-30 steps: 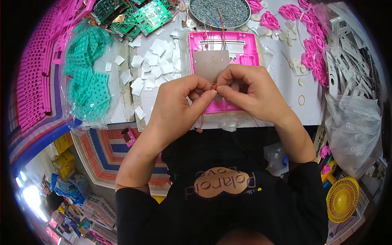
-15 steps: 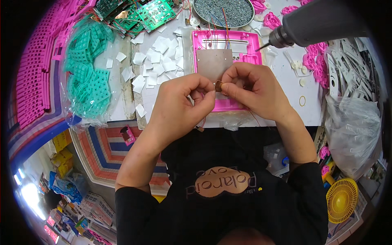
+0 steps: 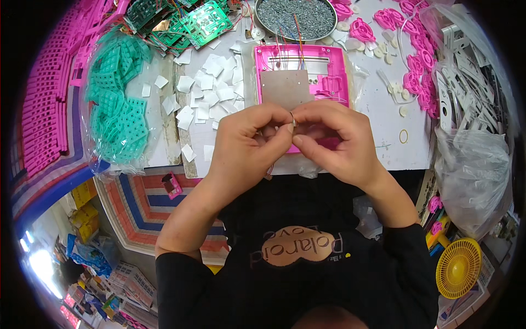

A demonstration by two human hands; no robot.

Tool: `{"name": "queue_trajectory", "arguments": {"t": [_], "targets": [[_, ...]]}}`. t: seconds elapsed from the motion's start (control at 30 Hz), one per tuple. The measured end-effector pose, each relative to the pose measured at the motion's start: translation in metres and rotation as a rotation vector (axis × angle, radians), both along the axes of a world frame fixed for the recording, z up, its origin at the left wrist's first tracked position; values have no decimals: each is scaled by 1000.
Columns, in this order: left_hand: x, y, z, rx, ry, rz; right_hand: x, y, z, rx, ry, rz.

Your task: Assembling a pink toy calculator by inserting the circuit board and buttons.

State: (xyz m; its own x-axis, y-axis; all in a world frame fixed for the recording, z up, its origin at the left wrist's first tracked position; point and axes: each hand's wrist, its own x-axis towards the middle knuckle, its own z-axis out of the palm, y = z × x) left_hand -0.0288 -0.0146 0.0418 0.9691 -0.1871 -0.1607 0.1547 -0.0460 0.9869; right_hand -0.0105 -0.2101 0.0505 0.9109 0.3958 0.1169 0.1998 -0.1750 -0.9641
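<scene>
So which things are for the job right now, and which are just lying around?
Seem part of the job:
tiny thin piece being pinched, too small to name
brown board
pink case
coloured wires

Seem to be just lying around:
white squares
green boards
teal pads
pink round pieces

Taking the case (image 3: 344,82) on my table (image 3: 394,154) as the dial's centre, a panel (image 3: 285,89) lies over its left part, and my left hand (image 3: 246,138) and right hand (image 3: 345,134) meet over its six o'clock side, a small piece (image 3: 293,120) at my fingertips. At twelve sits a bowl (image 3: 296,40) holding screws (image 3: 296,16); at ten, circuit boards (image 3: 205,23). Toward nine, going outward, I have loose squares (image 3: 211,98), bagged sheets (image 3: 120,123), then grilles (image 3: 46,93). Moulded rings (image 3: 421,66) spread from two to three; beyond, at three, strips (image 3: 466,82) stand in a bag (image 3: 468,170). A loop (image 3: 404,131) lies at four, a basket (image 3: 459,268) near five, below the table.
</scene>
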Motion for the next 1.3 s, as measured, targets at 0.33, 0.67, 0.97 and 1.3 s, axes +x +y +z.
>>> {"name": "queue_trajectory", "arguments": {"t": [0.33,0.67,0.97,1.3], "targets": [[1,-5,1,89,-91,-36,-4,-1,-8,-13,-99,-110],[50,18,18,-129,570,-317,-2,-6,-13,-280,-664,15],[62,20,25,431,-180,-564,2,-4,-14,-435,-711,57],[45,21,-6,518,-723,-428,6,9,-13,-624,-735,201]]}}
